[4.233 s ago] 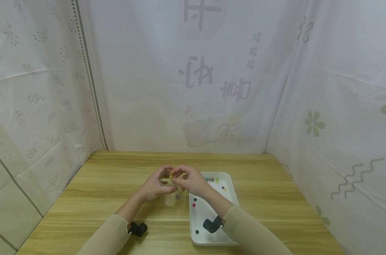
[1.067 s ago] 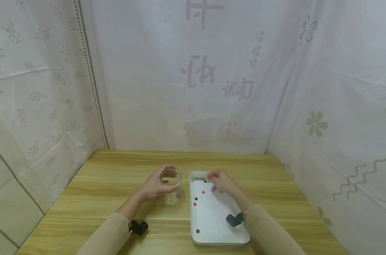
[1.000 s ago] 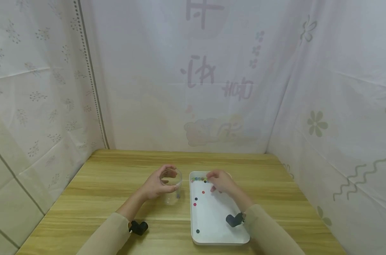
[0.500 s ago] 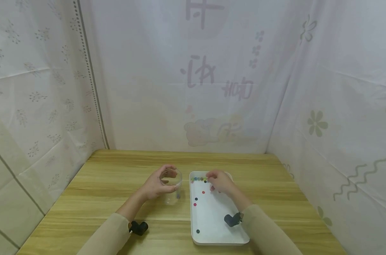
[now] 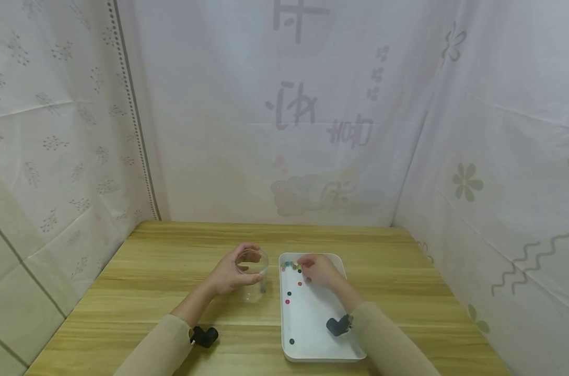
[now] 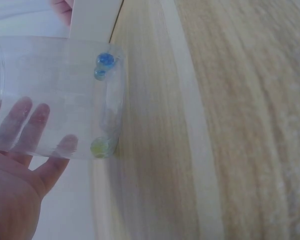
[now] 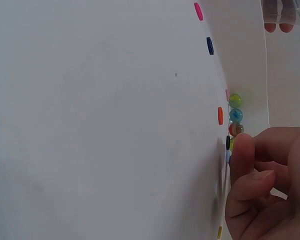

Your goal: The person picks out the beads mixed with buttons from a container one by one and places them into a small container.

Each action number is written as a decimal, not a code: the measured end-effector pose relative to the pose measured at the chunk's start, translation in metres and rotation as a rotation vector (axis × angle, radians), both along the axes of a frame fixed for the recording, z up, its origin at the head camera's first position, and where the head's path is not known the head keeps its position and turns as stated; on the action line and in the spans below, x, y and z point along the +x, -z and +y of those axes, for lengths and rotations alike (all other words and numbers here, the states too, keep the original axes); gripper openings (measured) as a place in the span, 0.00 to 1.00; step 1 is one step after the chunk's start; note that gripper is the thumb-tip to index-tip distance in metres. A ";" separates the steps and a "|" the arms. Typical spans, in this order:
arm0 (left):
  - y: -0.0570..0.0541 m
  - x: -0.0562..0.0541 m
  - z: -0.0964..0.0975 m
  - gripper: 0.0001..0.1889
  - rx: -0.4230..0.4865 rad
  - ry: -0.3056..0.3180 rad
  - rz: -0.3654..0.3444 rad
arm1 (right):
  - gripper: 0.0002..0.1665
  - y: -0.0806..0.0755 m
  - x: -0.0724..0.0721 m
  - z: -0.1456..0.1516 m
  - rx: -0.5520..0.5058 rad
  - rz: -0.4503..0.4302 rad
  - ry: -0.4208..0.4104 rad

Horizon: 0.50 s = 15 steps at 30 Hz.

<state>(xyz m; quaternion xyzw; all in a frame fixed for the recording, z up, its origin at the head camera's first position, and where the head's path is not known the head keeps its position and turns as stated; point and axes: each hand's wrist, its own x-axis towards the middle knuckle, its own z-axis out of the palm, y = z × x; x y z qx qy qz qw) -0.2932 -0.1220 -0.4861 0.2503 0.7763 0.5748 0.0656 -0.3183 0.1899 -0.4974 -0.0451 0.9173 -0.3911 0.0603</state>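
My left hand (image 5: 230, 274) holds a clear plastic cup (image 5: 252, 293) upright from its left side, thumb and fingers curved round it. At the cup's bottom, the left wrist view shows two blue marbles (image 6: 105, 60) and a yellow-green marble (image 6: 101, 147). Over the far end of a white tray (image 5: 319, 334), my right hand (image 5: 321, 271) reaches down with bent fingers. Its fingertips are right at a yellow marble (image 7: 232, 145), partly hidden behind them; I cannot tell whether they pinch it. Beside it, a blue marble (image 7: 235, 115) and others line the tray's far wall.
Small flat discs lie about the tray: a pink disc (image 5: 287, 302), an orange-red disc (image 5: 300, 284) and dark discs, one of them (image 5: 291, 341) near the front. The wooden table (image 5: 181, 245) runs back to a hanging patterned curtain (image 5: 265, 156).
My right hand has come from the cup, where it held something yellow-green, back to the tray. Within the last half second it slides left along the far marbles, shifting some. The left hand stays put.
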 end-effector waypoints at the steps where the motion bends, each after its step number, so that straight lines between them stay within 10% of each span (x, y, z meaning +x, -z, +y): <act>1: 0.000 0.000 0.000 0.39 -0.001 0.000 0.000 | 0.18 0.001 0.000 -0.001 0.009 0.005 -0.005; 15: -0.001 0.000 0.001 0.37 0.014 -0.007 0.001 | 0.15 0.010 -0.001 -0.006 0.002 0.020 0.012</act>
